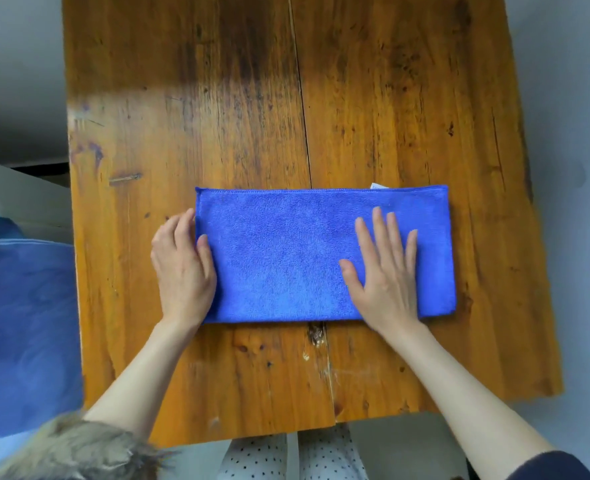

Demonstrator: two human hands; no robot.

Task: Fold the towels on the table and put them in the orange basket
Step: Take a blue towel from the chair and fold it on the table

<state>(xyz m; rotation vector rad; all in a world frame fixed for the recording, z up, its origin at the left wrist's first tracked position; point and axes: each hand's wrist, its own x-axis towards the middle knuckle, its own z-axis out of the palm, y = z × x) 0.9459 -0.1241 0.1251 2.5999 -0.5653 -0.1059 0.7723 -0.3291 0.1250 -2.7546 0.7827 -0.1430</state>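
A blue towel [286, 251], folded into a long rectangle, lies flat on the wooden table [355, 98]. A small white tag shows at its far right edge. My left hand [182, 268] is at the towel's left end, thumb on top of the cloth and fingers curled round the short edge. My right hand [385, 271] lies flat on the right part of the towel, fingers straight and spread, pressing it down. The orange basket is not in view.
A long crack runs down the middle of the table. A large blue cloth-covered surface [23, 323] sits beside the table's left edge. The table's near edge is close to my legs. Grey floor surrounds the table.
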